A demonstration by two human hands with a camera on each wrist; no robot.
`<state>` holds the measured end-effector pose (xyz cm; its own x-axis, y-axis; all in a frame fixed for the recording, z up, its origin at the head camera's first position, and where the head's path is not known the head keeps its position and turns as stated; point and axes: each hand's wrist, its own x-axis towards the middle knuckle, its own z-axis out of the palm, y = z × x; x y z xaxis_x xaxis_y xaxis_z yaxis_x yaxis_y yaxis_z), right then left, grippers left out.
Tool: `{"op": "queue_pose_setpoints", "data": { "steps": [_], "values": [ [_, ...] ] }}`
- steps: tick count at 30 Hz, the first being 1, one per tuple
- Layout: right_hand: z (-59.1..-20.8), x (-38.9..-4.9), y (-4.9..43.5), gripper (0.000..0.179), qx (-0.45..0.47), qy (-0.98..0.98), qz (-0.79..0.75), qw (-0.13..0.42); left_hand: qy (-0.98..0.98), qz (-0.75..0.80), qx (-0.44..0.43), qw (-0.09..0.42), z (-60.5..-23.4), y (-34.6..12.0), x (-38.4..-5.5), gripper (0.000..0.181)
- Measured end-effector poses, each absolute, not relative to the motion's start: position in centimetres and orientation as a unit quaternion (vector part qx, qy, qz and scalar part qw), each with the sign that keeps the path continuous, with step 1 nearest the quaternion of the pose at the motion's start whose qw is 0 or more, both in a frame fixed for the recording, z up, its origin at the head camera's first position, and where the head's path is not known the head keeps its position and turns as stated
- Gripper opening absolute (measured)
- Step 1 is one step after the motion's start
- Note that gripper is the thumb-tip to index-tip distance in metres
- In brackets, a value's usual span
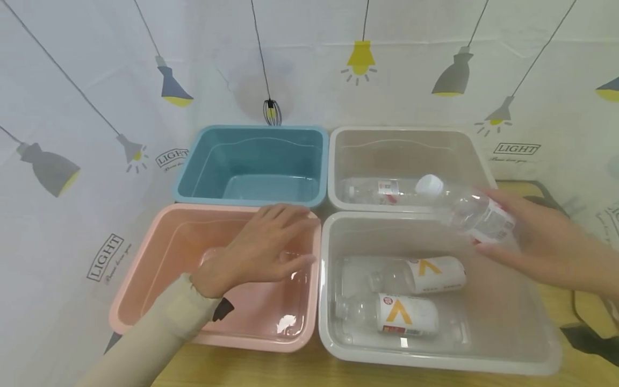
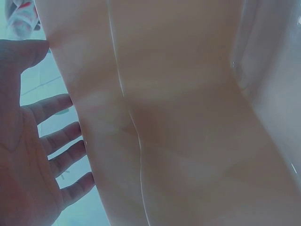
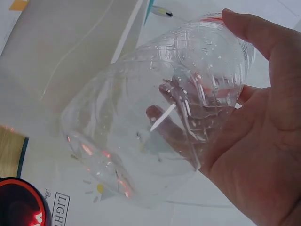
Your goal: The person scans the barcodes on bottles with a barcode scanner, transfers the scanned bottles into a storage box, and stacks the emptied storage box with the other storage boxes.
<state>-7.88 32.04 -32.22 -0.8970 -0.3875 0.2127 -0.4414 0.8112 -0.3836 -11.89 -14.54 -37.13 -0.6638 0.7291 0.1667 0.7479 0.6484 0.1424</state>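
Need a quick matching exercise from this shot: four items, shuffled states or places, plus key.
1. Right hand
2. Left hand
3. Orange-marked bottles
4. Blue bin

A. Lying in the front-right bin
B. Directly behind the pink bin
C. Gripping a white-capped bottle
D. Fingers spread, holding nothing

Pairs: 1-C, 2-D, 3-A, 4-B

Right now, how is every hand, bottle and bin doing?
Held bottle: capped, tilted
Right hand: gripping that bottle
Left hand: holding nothing
Back bottle: capped, lying down
Farther V bottle: lying down, cap unclear
Nearer V bottle: lying down, cap unclear
Pink bin: uncovered
Blue bin: uncovered
Back pale bin: uncovered
Front pale bin: uncovered
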Motion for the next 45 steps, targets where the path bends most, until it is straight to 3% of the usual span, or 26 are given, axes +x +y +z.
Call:
{"op": "queue_pose_setpoints", "data": {
  "steps": [8,16,23,28,45],
  "values": [
    [-32.9,-8.0,34.6,0.08,0.136,-0.946,0.278,0.092,-0.906,-0.097,-0.409,0.053,-37.2,-14.4,-12.1,0.064],
    [-34.1,-8.1,36.7,0.068,0.145,-0.904,0.393,0.081,-0.908,-0.093,-0.405,0.049,-37.4,-14.4,-11.9,0.064],
    [-35.6,-7.7,38.1,0.076,0.112,-0.895,0.399,0.164,-0.908,-0.093,-0.406,0.051,-37.5,-14.3,-11.9,0.064],
    [-36.9,-7.2,38.5,0.08,0.072,-0.892,0.416,0.165,-0.908,-0.092,-0.405,0.052,-37.5,-14.4,-11.9,0.064],
    [-40.2,-7.9,39.0,0.058,0.003,-0.848,0.469,0.246,-0.911,-0.086,-0.4,0.042,-37.6,-14.5,-12.0,0.066]
  ]
}}
